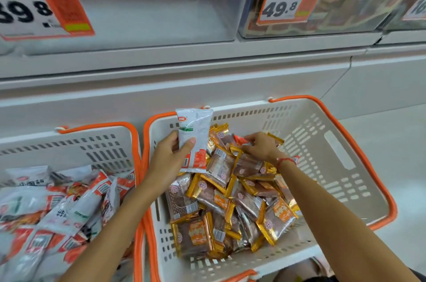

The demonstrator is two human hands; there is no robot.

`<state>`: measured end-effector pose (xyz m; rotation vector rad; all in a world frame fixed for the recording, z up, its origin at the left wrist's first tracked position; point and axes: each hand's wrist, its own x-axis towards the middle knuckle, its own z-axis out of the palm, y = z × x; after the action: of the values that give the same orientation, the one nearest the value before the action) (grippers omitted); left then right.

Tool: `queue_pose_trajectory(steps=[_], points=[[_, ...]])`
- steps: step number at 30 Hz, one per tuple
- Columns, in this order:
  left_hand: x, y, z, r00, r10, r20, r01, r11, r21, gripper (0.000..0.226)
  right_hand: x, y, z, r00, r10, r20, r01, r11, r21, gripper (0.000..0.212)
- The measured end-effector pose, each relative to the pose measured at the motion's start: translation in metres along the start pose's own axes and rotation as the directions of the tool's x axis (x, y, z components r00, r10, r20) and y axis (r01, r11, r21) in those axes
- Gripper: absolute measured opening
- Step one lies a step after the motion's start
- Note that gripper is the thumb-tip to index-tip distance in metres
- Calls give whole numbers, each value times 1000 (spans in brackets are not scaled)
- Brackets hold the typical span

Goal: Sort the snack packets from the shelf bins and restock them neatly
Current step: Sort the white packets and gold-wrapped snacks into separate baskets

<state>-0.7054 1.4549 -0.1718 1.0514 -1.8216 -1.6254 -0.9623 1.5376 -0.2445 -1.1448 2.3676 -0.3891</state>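
Shelf-side basket [359, 148]: left hand [168, 157] grips white packet [194, 134]; right hand's [262, 145] fingers buried among gold packets [232, 201].

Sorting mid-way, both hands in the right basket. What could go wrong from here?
1. The left hand holds the white packet only at its lower half; it may slip back into the gold-edged packets.
2. The right hand digs at a red packet half buried, so neighbours could spill.

Two baskets [345, 143] [96, 143] side by side below shelf bins [161, 16].
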Motion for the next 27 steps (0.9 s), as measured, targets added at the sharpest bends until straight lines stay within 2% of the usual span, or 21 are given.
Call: queue_pose_trajectory(steps=[2, 4, 9, 13, 17, 19, 20, 21, 22, 23, 25, 27], points=[[-2, 1, -2, 1000, 2, -16, -2, 1000, -1, 21, -15, -1, -14, 997, -23, -74, 22, 1000, -7, 17], [-4, 3, -4, 999, 18, -35, -18, 1000, -15, 21, -32, -4, -39, 990, -45, -130, 53, 997, 61, 14], [-22, 21, -2, 993, 112, -45, -114, 993, -39, 23, -84, -28, -114, 982, -137, -129, 160, 968, 194, 13], [-45, 42, -17, 982, 181, -47, -181, 983, -11, 23, -120, -60, -135, 979, -198, -49, 196, 844, 499, 23], [-75, 59, -65, 959, 243, -144, -234, 969, 76, 25, -146, -105, -124, 952, -306, -3, 236, 728, 644, 28], [-89, 58, -98, 944, 254, -209, -232, 965, 122, 21, -148, -129, -104, 938, -345, 22, 242, 699, 673, 48], [-95, 55, -115, 938, 246, -244, -218, 966, 137, 21, -148, -141, -94, 929, -368, 44, 240, 686, 687, 63], [-100, 49, -132, 934, 222, -280, -183, 970, 159, 22, -148, -156, -82, 918, -392, 57, 247, 679, 692, 70], [-106, 43, -148, 932, 183, -314, -129, 974, 186, 24, -149, -172, -68, 906, -419, 60, 268, 677, 685, 63], [-111, 35, -163, 928, 136, -347, -60, 973, 222, 28, -151, -189, -51, 887, -460, 42, 318, 674, 667, 47], [-119, 16, -189, 910, 67, -409, 74, 945, 320, 37, -160, -226, -16, 849, -527, -44, 440, 657, 612, 23], [-126, -4, -205, 879, 50, -475, 208, 855, 475, 42, -164, -256, 23, 801, -578, -159, 563, 635, 529, 22]])
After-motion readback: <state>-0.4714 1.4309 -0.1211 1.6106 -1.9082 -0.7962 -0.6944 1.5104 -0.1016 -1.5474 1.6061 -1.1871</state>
